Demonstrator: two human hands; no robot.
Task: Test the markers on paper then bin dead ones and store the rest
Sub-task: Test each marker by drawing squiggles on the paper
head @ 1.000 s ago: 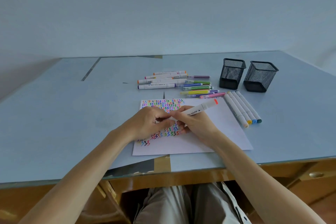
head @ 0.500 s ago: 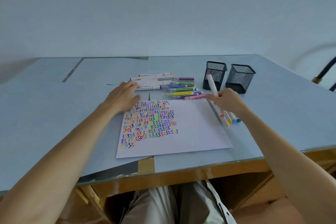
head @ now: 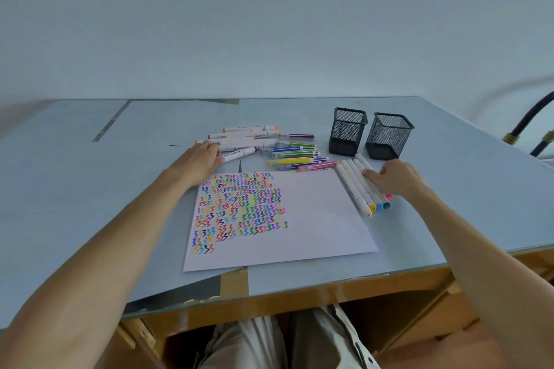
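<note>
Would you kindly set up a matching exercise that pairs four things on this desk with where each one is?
Things:
1. paper
2. mesh cups
3. left hand
4. right hand

Places:
A. on the row of white markers right of the paper
B. at the pile of white markers behind the paper
C. flat at the desk's near edge, covered in squiggles
D. upright at the back right, nothing seen inside

Pairs: 1-C, 2-D, 3-B, 4-A
</note>
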